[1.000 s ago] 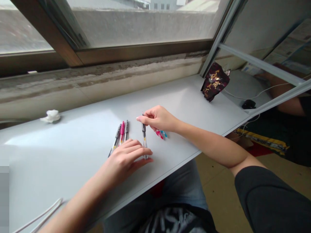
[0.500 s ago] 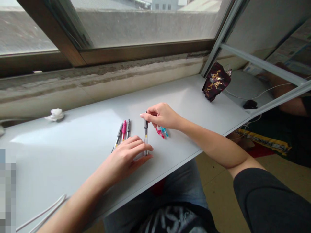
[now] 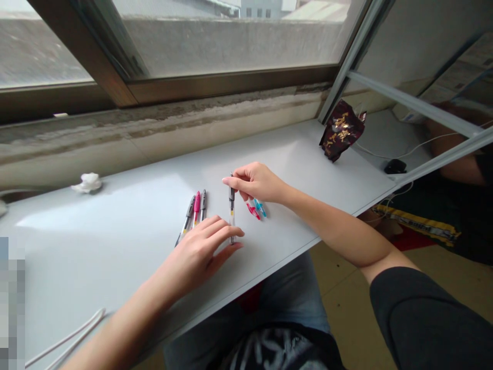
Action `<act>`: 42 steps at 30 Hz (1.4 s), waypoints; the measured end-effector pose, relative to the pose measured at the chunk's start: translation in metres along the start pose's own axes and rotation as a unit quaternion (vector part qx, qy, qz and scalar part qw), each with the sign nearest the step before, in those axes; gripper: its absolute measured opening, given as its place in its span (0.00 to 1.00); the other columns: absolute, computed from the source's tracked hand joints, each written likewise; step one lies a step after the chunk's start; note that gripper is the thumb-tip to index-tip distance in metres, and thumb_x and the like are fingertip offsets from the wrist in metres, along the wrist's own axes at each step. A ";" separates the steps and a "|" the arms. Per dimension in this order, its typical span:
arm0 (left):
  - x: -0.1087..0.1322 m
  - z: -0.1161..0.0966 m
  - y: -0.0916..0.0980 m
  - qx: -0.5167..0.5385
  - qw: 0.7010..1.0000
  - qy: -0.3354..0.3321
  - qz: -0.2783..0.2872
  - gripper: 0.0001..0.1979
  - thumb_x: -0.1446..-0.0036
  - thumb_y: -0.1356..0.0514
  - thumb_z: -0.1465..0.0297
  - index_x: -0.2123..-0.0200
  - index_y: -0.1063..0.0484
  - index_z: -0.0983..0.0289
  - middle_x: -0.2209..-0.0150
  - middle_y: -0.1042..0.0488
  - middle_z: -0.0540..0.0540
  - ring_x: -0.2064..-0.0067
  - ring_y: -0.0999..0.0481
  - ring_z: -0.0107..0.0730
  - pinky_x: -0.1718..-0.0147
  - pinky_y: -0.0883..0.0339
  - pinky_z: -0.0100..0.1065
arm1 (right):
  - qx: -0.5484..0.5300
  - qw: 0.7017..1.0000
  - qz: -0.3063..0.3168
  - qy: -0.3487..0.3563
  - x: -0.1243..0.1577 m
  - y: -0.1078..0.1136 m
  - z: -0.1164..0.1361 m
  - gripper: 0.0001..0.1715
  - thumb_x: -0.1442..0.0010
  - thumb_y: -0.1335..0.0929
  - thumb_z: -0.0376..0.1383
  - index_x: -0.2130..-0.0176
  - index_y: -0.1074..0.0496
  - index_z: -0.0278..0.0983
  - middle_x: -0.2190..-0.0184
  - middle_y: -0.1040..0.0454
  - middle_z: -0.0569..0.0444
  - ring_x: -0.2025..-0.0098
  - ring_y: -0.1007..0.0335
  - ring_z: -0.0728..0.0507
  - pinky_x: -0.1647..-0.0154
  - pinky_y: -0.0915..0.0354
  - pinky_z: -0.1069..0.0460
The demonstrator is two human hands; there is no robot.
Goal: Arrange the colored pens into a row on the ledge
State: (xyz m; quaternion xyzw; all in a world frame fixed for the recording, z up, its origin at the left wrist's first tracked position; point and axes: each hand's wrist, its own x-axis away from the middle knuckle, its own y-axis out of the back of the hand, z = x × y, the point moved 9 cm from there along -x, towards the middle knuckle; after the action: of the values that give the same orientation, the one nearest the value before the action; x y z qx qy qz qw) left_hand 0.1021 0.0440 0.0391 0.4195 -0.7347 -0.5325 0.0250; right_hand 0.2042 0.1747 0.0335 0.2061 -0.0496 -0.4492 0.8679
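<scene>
Worktop: white board [image 3: 115,246] running along beneath a brown-framed window [image 3: 82,61].

Main pen: clear-barrelled retractable pen with a dark grip [image 3: 231,208], lying lengthwise away from the person, just past the left fingertips and under the right fingers; whether it touches the worktop cannot be told.

Right hand [image 3: 256,184]: thumb and forefinger pinch the upper end of the main pen, with the other fingers curled just beside it.

Left hand [image 3: 196,257]: fingers pressed together and reaching across the lower end of the main pen, thumb just below them; how firmly they hold it cannot be told.

Left of the fingers: grey pen [image 3: 187,215], pink pen [image 3: 196,208] and dark pen [image 3: 203,204], side by side.

Under the right fingers: small pink piece [image 3: 253,210] and blue piece [image 3: 260,208], touching each other.

Farther off: crumpled white tissue [image 3: 88,183], dark red snack bag [image 3: 342,136], black computer mouse [image 3: 395,166], white cable [image 3: 69,341].
</scene>
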 end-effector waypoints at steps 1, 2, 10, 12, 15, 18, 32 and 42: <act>0.000 -0.001 0.000 -0.003 1.000 -0.001 0.000 0.04 0.25 0.41 0.72 0.53 0.25 0.62 0.62 0.21 0.55 0.61 0.25 0.37 0.62 0.31 0.35 | -0.012 1.000 0.003 -0.003 0.000 -0.001 -0.001 0.30 0.29 0.30 0.50 0.76 0.34 0.36 0.82 0.27 0.58 0.80 0.35 0.53 0.72 0.39 0.55; 0.000 -0.001 0.000 -0.005 1.000 -0.003 0.000 0.05 0.25 0.42 0.73 0.54 0.25 0.62 0.63 0.22 0.55 0.62 0.25 0.36 0.62 0.31 0.35 | -0.022 1.000 0.005 -0.007 -0.001 -0.001 -0.002 0.30 0.29 0.30 0.50 0.76 0.34 0.37 0.82 0.27 0.58 0.80 0.35 0.53 0.72 0.39 0.55; 0.002 0.007 -0.002 -0.001 1.000 0.014 0.006 0.07 0.25 0.40 0.71 0.48 0.25 0.62 0.58 0.20 0.57 0.57 0.21 0.38 0.58 0.28 0.36 | -0.070 0.997 0.017 -0.013 -0.002 -0.003 -0.002 0.27 0.31 0.26 0.47 0.74 0.35 0.37 0.81 0.27 0.60 0.80 0.35 0.54 0.77 0.39 0.56; 0.001 0.006 0.000 -0.003 1.000 0.009 -0.004 0.06 0.25 0.41 0.73 0.51 0.24 0.61 0.60 0.20 0.55 0.60 0.21 0.36 0.60 0.28 0.35 | -0.087 0.996 0.025 -0.013 -0.002 -0.004 -0.001 0.25 0.31 0.26 0.46 0.73 0.34 0.36 0.80 0.27 0.60 0.80 0.35 0.54 0.77 0.39 0.57; 0.000 0.001 0.007 -0.007 0.999 -0.005 -0.035 0.05 0.26 0.40 0.75 0.52 0.25 0.62 0.62 0.19 0.54 0.61 0.21 0.34 0.59 0.28 0.35 | -0.107 0.994 0.029 -0.010 -0.002 -0.005 0.001 0.24 0.32 0.26 0.46 0.72 0.33 0.36 0.80 0.27 0.60 0.79 0.35 0.54 0.77 0.38 0.57; -0.001 -0.007 0.010 -0.001 0.999 -0.023 -0.045 0.07 0.28 0.39 0.76 0.51 0.24 0.61 0.62 0.18 0.54 0.61 0.21 0.34 0.59 0.27 0.36 | -0.108 0.993 0.040 -0.006 -0.001 -0.009 0.002 0.27 0.33 0.25 0.47 0.74 0.35 0.36 0.80 0.27 0.59 0.79 0.35 0.54 0.76 0.38 0.57; 0.002 -0.004 0.001 -0.019 0.999 -0.029 0.013 0.13 0.26 0.39 0.72 0.42 0.25 0.61 0.57 0.17 0.57 0.56 0.22 0.39 0.57 0.27 0.38 | -0.098 0.994 0.049 -0.003 -0.003 -0.008 0.001 0.27 0.31 0.26 0.48 0.74 0.36 0.37 0.79 0.27 0.59 0.77 0.33 0.53 0.74 0.34 0.57; 0.000 -0.002 0.003 -0.021 1.000 -0.019 -0.004 0.15 0.26 0.41 0.74 0.40 0.24 0.60 0.59 0.17 0.57 0.58 0.21 0.38 0.59 0.26 0.38 | -0.094 0.995 0.036 -0.026 -0.005 -0.009 -0.005 0.25 0.31 0.26 0.43 0.73 0.34 0.36 0.80 0.27 0.60 0.79 0.34 0.54 0.74 0.35 0.57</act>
State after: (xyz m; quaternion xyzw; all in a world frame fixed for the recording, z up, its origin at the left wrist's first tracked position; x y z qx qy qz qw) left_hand 0.1010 0.0431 0.0427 0.4120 -0.7217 -0.5560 0.0178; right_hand 0.1963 0.1754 0.0264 0.1099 -0.0369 -0.4260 0.8973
